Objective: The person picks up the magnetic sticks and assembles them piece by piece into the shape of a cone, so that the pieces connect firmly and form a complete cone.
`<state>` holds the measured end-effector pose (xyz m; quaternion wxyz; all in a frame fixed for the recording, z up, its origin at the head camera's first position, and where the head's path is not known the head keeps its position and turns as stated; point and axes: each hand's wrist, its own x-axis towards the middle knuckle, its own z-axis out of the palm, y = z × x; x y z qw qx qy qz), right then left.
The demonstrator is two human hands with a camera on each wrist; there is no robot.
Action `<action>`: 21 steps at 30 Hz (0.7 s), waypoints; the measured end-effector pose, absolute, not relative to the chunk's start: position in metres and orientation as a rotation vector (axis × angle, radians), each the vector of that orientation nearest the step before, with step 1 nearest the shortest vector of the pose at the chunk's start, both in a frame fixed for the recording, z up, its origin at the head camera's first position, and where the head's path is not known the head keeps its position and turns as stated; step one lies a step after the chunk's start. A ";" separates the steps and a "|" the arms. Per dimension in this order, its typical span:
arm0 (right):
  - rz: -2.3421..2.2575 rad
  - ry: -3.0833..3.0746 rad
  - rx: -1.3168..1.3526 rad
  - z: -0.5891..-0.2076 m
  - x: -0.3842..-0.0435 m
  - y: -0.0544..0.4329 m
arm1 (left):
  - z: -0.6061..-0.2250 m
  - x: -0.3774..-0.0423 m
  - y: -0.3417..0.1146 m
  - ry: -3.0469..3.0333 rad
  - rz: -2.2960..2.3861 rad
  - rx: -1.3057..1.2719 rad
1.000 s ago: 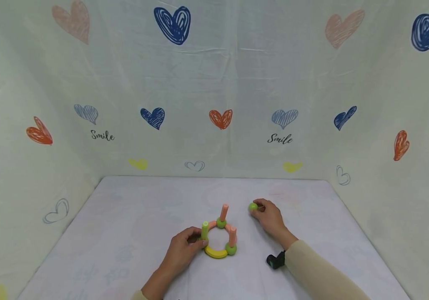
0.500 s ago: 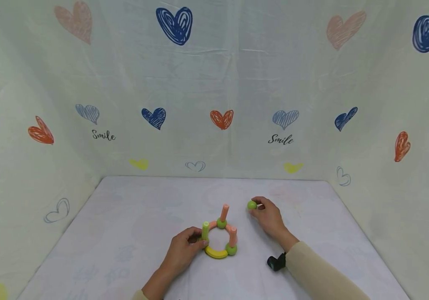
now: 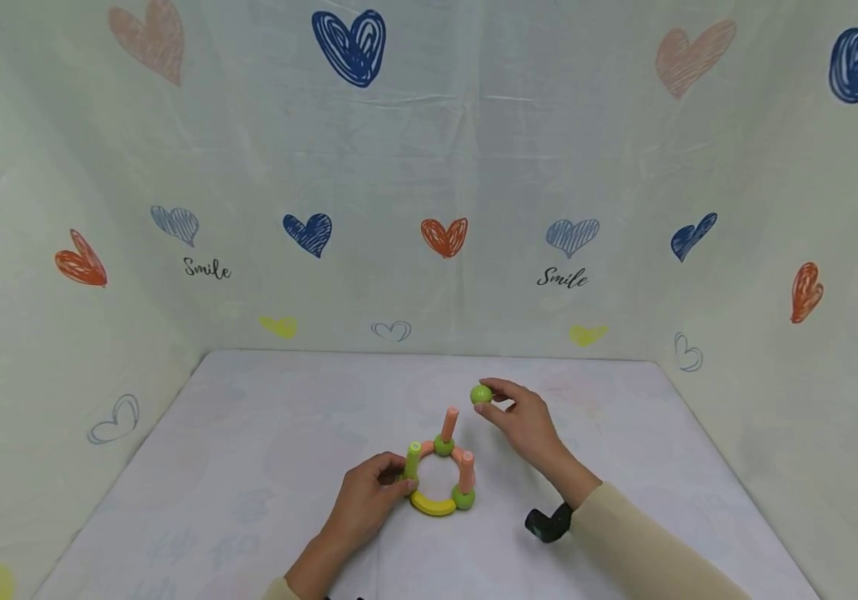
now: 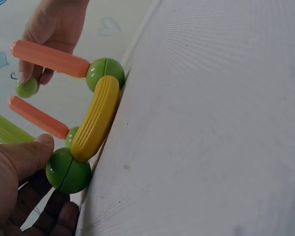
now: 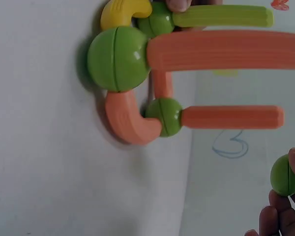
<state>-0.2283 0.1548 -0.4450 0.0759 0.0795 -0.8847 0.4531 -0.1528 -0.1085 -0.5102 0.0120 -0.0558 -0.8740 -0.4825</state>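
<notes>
A ring-shaped toy frame stands on the white table, built of curved pieces joined by green balls. Its front piece is a yellow curved bar (image 3: 433, 506). Two orange rods (image 3: 467, 472) and one green rod (image 3: 412, 460) rise from the balls. At the ring's left side, my left hand (image 3: 364, 500) grips the green corner ball (image 4: 68, 170) below the green rod, thumb on top. Beyond the ring to the right, my right hand (image 3: 529, 425) pinches a loose green ball (image 3: 481, 394) between thumb and fingers, apart from the frame and raised off the table.
A black device (image 3: 547, 525) sits by the right sleeve, at the wrist. The white table (image 3: 286, 417) runs back to a curtain (image 3: 383, 283) printed with hearts, which also hangs along both sides.
My right hand has carried the loose green ball leftward and up, closer to the rear orange rod. The left hand and the frame have hardly moved.
</notes>
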 end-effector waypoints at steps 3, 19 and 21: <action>1.396 -2.637 0.283 -0.436 -0.223 0.148 | -0.509 -0.152 -0.108 -2.734 -1.490 -0.155; 1.459 -2.652 0.392 -0.432 -0.209 0.130 | -0.509 -0.152 -0.106 -2.734 -1.486 -0.150; 1.467 -2.647 0.389 -0.432 -0.208 0.129 | -0.509 -0.152 -0.107 -2.733 -1.486 -0.153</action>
